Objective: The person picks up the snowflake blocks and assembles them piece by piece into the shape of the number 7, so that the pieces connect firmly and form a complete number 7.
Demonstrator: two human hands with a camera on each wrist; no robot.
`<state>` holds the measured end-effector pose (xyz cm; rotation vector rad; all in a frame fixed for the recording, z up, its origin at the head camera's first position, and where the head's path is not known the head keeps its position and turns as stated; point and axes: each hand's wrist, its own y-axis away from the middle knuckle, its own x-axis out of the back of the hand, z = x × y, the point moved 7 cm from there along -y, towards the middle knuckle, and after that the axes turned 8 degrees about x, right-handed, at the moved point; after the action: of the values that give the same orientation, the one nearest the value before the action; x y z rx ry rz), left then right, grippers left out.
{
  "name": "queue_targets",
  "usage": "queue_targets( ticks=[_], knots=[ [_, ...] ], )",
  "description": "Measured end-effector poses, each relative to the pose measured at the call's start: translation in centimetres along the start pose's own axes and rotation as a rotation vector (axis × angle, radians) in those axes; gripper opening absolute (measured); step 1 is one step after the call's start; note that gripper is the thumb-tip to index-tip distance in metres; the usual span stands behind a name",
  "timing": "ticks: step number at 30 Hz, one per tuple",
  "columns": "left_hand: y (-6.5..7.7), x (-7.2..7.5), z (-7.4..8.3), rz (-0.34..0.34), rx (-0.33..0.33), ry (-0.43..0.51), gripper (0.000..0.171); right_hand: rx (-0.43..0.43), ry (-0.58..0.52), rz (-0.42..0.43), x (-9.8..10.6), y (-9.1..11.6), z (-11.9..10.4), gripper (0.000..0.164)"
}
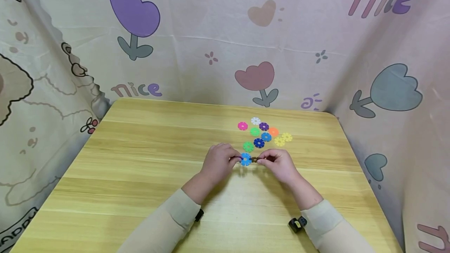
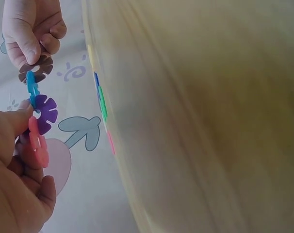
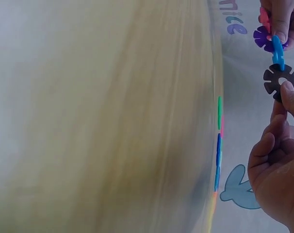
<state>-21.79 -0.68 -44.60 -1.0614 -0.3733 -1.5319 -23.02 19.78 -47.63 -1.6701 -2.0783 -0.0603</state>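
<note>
Small notched plastic discs are slotted together into a short chain between my two hands. My left hand (image 1: pixel 218 161) pinches the purple disc (image 2: pixel 50 115) between thumb and fingers. A pink disc (image 2: pixel 40 151) joined to the purple one sits by the left fingers; in the head view it is hidden. At the chain's middle the light blue disc (image 1: pixel 245 159) stands crosswise to its neighbours. On the other end, my right hand (image 1: pixel 280 165) holds the brown disc (image 3: pixel 269 79) by its edge, and its far side slots into the blue one.
Beyond the hands, loose discs lie in a group on the wooden table (image 1: pixel 140 147): among them a green disc (image 1: pixel 248 146), a dark blue disc (image 1: pixel 259 143), an orange disc (image 1: pixel 273 131) and a yellow disc (image 1: pixel 279 141). A printed curtain (image 1: pixel 197 18) hangs behind the table.
</note>
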Motion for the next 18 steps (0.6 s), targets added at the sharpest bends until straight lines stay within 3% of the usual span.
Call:
queue_targets(
  ticks=[18],
  knots=[
    [0.15,0.43,0.17,0.051,0.006,0.051,0.005,0.055,-0.005,0.007,-0.50,-0.22,-0.73,0.009]
  ],
)
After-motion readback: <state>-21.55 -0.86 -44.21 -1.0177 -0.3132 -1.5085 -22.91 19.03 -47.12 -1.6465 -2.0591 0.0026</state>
